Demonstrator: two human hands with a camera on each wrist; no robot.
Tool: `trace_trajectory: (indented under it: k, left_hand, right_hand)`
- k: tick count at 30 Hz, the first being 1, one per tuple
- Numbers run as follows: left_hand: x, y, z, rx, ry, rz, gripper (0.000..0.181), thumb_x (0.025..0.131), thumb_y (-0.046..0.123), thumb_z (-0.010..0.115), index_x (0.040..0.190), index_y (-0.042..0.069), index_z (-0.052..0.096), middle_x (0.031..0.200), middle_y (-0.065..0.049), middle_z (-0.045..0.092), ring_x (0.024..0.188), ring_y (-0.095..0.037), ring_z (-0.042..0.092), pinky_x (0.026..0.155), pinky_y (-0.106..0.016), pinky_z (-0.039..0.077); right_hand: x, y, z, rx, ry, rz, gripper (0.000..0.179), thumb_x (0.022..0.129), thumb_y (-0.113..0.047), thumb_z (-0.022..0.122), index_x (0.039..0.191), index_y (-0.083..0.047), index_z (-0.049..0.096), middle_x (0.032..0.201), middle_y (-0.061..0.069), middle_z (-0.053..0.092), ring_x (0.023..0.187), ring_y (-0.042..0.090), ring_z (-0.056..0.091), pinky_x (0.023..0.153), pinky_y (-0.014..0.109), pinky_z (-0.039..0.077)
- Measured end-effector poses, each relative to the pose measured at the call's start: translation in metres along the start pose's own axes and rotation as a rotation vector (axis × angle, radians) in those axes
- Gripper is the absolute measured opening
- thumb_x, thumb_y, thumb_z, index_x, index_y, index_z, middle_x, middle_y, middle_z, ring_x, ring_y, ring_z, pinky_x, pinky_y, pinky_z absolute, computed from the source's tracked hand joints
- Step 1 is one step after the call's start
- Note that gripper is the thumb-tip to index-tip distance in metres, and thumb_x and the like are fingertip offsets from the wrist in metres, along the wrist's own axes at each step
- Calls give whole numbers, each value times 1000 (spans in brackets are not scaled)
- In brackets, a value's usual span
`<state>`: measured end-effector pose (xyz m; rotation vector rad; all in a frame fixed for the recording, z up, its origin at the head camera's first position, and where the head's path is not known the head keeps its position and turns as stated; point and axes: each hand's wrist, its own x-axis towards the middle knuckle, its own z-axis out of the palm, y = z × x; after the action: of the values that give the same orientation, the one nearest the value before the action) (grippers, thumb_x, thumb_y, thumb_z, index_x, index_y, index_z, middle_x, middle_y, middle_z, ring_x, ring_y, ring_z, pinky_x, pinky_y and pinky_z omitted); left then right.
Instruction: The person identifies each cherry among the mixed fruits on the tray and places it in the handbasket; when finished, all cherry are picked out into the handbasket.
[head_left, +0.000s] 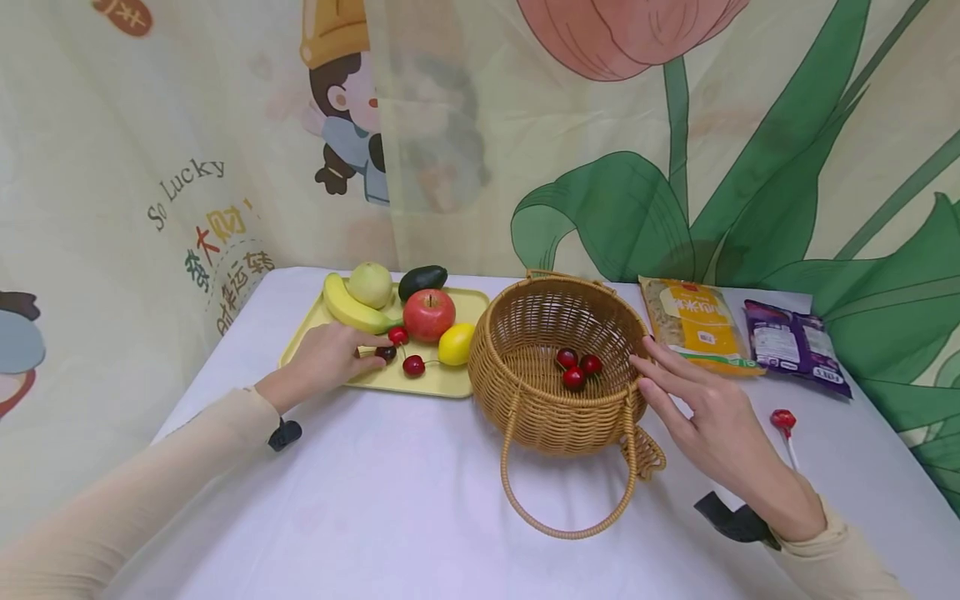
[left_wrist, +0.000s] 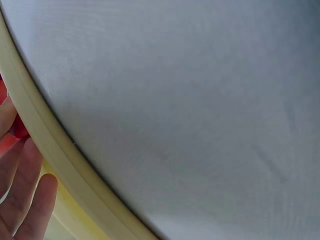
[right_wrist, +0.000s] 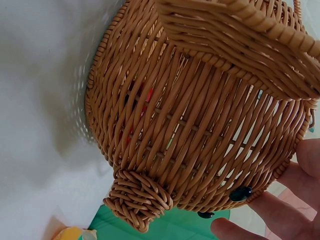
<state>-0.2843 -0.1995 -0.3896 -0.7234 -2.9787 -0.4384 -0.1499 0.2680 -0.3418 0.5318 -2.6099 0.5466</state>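
Note:
In the head view my left hand reaches over the yellow tray, thumb and forefinger pinching a dark cherry. Two red cherries lie close by, one bright red cherry behind it and another cherry to its right. The left wrist view catches my fingertips at the tray rim, with red fruit partly hidden behind them. My right hand rests its extended fingers on the right rim of a wicker basket. Inside the basket sit three dark red cherries.
The tray also holds a banana, a pale round fruit, an avocado, a red apple and a lemon. Right of the basket lie a yellow packet, a purple packet and a red lollipop.

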Motion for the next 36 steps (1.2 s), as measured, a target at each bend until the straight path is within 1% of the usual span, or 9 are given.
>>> trace_trajectory:
  k: [4, 12, 21, 22, 23, 26, 29, 32, 36]
  left_hand:
    - [0, 0, 0, -4, -1, 0, 38, 88, 25, 82, 125, 16, 76, 119, -14, 76, 68, -17, 50, 57, -27, 33]
    - [-1, -1, 0, -5, 3, 10, 38, 88, 25, 81, 125, 15, 75, 116, -13, 77, 64, -16, 47, 57, -27, 32]
    - [-3, -4, -1, 5, 25, 48, 38, 88, 23, 81, 124, 15, 76, 116, -12, 77, 66, -16, 49, 58, -27, 33]
    - [-4, -5, -1, 8, 33, 56, 37, 88, 23, 82, 123, 15, 76, 115, -11, 78, 66, -15, 49, 59, -27, 34]
    - [-5, -5, -2, 8, 37, 59, 36, 88, 23, 81, 123, 15, 77, 107, -11, 79, 64, -15, 48, 58, -27, 33]
    - [-7, -5, -8, 3, 51, 64, 32, 88, 23, 81, 120, 17, 78, 77, -5, 74, 57, -13, 43, 55, -27, 31]
    - [-10, -4, -16, 6, 48, 52, 29, 88, 25, 81, 117, 20, 80, 55, 4, 54, 52, -12, 37, 53, -28, 28]
    - [-12, -1, -27, 19, 45, 50, 30, 87, 25, 82, 117, 21, 80, 55, 7, 52, 53, -12, 40, 52, -28, 31]
    - [-12, 7, -45, 25, 39, 64, 33, 87, 24, 82, 119, 19, 79, 63, 5, 62, 59, -12, 47, 54, -28, 37]
  right_hand:
    - [0, 0, 0, -2, 1, 0, 40, 98, -21, 70, 136, -12, 67, 149, 12, 58, 127, 50, 59, 91, 58, 53]
    - [0, 0, 0, -1, 2, -4, 39, 98, -20, 70, 136, -13, 67, 149, 12, 58, 127, 49, 60, 90, 56, 54]
    - [0, 0, 0, -1, -3, 0, 39, 98, -21, 70, 137, -12, 67, 150, 12, 57, 127, 50, 59, 90, 58, 53]
    - [0, 0, 0, -4, -2, -1, 39, 98, -21, 69, 137, -12, 67, 150, 12, 58, 127, 50, 59, 89, 57, 54]
    - [0, 0, 0, -5, -2, -1, 39, 99, -21, 69, 137, -12, 67, 150, 12, 57, 127, 50, 60, 89, 57, 54]
    - [-1, 0, 0, -4, 0, -4, 39, 99, -21, 69, 137, -12, 67, 150, 12, 57, 127, 50, 60, 87, 57, 55]
    - [-1, 0, 1, 2, -1, -4, 39, 99, -21, 69, 137, -12, 67, 150, 12, 57, 126, 50, 60, 89, 59, 54]
    - [-1, -1, 1, 5, 0, -3, 38, 99, -21, 68, 136, -11, 67, 150, 12, 57, 127, 50, 59, 92, 61, 53]
    - [-1, -1, 1, 6, 0, 1, 38, 99, -21, 68, 136, -11, 67, 150, 12, 57, 127, 49, 59, 93, 62, 52]
